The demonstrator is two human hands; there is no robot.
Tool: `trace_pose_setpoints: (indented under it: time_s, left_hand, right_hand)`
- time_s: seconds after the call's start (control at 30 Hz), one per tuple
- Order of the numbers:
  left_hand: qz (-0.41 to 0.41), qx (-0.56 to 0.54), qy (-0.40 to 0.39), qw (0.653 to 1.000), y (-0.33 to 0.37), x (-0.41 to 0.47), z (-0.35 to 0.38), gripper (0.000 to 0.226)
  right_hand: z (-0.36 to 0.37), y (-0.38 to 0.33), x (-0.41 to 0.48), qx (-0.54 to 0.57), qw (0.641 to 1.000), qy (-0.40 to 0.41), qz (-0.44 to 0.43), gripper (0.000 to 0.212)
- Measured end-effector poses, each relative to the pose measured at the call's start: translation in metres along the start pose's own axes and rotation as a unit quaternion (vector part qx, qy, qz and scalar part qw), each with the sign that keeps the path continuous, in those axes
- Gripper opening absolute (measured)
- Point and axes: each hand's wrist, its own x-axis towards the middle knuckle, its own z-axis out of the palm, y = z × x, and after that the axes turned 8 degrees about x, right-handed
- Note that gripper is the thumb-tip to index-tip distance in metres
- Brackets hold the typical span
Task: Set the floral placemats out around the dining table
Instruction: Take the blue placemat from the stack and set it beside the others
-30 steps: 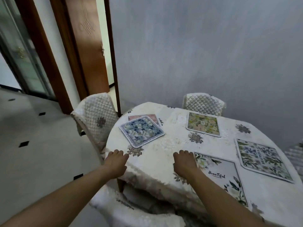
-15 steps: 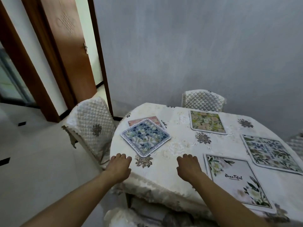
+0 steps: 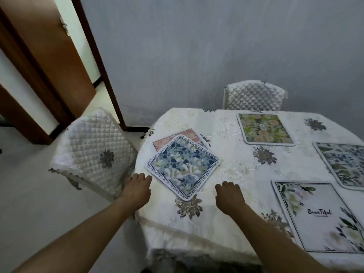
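A blue floral placemat (image 3: 182, 165) lies skewed on top of a pink placemat (image 3: 175, 137) at the table's left side. A green and peach placemat (image 3: 265, 128) sits at the far edge, a blue-leaf placemat (image 3: 343, 164) at the right, and a white "Beautiful" placemat (image 3: 317, 215) near the front right. My left hand (image 3: 137, 189) rests at the table's left edge, just left of the blue placemat, holding nothing. My right hand (image 3: 229, 196) hovers palm down right of the blue placemat's near corner, fingers loosely apart, empty.
The round table (image 3: 232, 170) wears a white embroidered cloth. A quilted chair (image 3: 94, 150) stands close on the left, another quilted chair (image 3: 254, 97) behind the table against the grey wall. A brown wooden door (image 3: 49, 56) stands open at the left.
The view has moved closer and turned right. Both hands have advanced across the table towards the stacked blue and pink placemats.
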Motion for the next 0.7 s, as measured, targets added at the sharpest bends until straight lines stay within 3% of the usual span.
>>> trace_pose_setpoints:
  time_s: [0.23, 0.37, 0.47, 0.6, 0.7]
  left_hand:
    - [0.053, -0.027, -0.025, 0.998, -0.054, 0.123, 0.050, 0.045]
    - [0.039, -0.082, -0.056, 0.994, -0.061, 0.175, 0.064, 0.039]
    - [0.004, -0.191, -0.084, 0.978, -0.054, 0.198, 0.071, 0.039]
    - [-0.046, -0.272, -0.077, 0.958, -0.049, 0.214, 0.076, 0.036]
    - [-0.037, -0.319, -0.069, 0.945, -0.049, 0.218, 0.072, 0.025]
  right_hand:
    - [0.034, -0.049, 0.061, 0.078, 0.991, -0.044, 0.098, 0.026]
    - [0.046, -0.080, 0.087, 0.213, 0.955, -0.030, 0.203, 0.023]
    - [0.050, -0.093, 0.100, 0.323, 0.901, 0.029, 0.290, 0.020]
    - [0.046, -0.093, 0.110, 0.518, 0.753, 0.072, 0.398, 0.026]
    - [0.049, -0.087, 0.111, 0.536, 0.733, 0.061, 0.413, 0.018]
